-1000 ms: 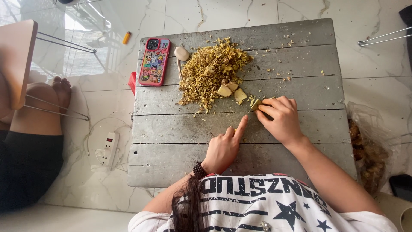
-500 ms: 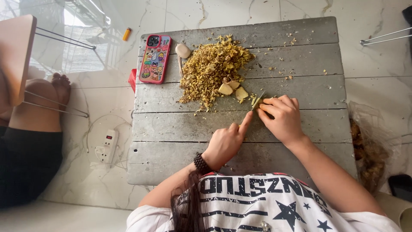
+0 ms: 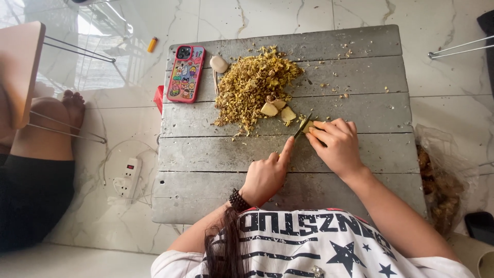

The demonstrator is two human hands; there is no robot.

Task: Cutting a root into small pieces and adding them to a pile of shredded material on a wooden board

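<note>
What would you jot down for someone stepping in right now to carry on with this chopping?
Left hand: grips a small knife, forefinger along its back.
Right hand: pins a small yellowish piece under the blade.
On the grey wooden plank table: a big heap of yellow-brown shavings, with three pale cut chunks beside it.
Done: most material is shaved.
Left: the held piece and the chunks, apparently.
</note>
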